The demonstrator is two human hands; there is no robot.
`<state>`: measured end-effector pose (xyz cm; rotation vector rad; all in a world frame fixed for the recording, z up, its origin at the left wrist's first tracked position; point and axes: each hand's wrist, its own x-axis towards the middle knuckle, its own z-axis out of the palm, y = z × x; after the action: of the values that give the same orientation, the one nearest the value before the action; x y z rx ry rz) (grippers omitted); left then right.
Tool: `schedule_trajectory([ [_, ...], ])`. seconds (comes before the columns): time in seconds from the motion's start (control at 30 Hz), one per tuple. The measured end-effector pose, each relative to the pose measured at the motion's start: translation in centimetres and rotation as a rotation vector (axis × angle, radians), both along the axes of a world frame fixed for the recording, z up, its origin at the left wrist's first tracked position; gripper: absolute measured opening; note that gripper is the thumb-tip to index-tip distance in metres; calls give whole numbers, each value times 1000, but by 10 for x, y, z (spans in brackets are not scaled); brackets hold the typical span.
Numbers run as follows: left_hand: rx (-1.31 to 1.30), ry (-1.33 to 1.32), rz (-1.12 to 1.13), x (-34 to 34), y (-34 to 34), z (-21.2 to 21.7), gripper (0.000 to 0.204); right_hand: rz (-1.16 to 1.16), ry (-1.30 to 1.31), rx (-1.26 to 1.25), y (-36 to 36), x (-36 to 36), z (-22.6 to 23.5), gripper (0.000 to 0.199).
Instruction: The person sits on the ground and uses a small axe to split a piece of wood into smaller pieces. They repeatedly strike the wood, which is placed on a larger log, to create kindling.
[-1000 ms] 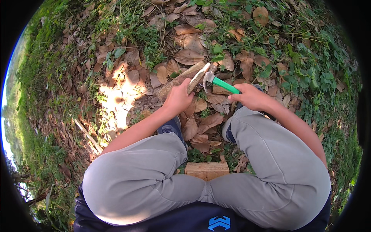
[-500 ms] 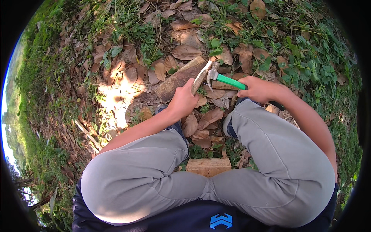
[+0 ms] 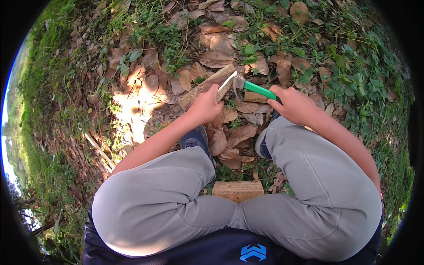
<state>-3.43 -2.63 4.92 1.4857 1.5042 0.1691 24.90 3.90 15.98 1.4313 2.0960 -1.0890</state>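
My left hand (image 3: 205, 105) is closed round the lower end of a short, pale wooden stick (image 3: 227, 87), which slants up to the right. In my right hand (image 3: 293, 105) is a claw hammer (image 3: 260, 90) with a green shaft, gripped near the dark lower part of its handle. The hammer's metal head lies right beside the stick's upper end; whether the two touch, I cannot tell. Below and behind the stick, a thick piece of wood (image 3: 194, 93) rests on the leaf litter. Part of another wood piece (image 3: 255, 97) shows under the hammer's shaft.
A cut wooden block (image 3: 238, 191) sits between my thighs. My shoes (image 3: 194, 139) stand on either side of dry brown leaves (image 3: 242, 134). Green plants (image 3: 353, 84) spread on the right, and a thin stick (image 3: 98, 148) lies at left.
Both hands have shifted slightly to the left, with the stick and hammer. My right wrist sits lower and the hammer's shaft tilts a little differently. More of my left shoe shows.
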Motion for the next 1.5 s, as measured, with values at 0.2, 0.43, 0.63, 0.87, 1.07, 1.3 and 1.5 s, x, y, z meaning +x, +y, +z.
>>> schedule_trajectory([
  [0.2, -41, -153, 246, 8, 0, 3, 41, -148, 193, -91, 2, 3, -13, 32],
  [0.43, 61, -301, 435, 11, 8, 12, 41, -423, 365, -304, 4, -3, -14, 28],
  [0.63, 188, -390, 435, 6, 5, 7, 42, -655, 301, -703, 15, -13, 13, 26],
  [0.87, 262, -460, 325, -8, 13, -2, 43, -99, 298, -295, 15, -1, -6, 33],
  [1.07, 278, -294, 189, -15, 20, -5, 52, -164, 119, -476, 39, -7, 29, 31],
  [1.3, 270, -288, 103, -20, 23, -7, 56, 347, 157, 6, 31, 17, 14, 30],
  [1.5, 209, -277, -6, -17, 19, 5, 65, 446, -19, 152, 39, 13, 45, 30],
])
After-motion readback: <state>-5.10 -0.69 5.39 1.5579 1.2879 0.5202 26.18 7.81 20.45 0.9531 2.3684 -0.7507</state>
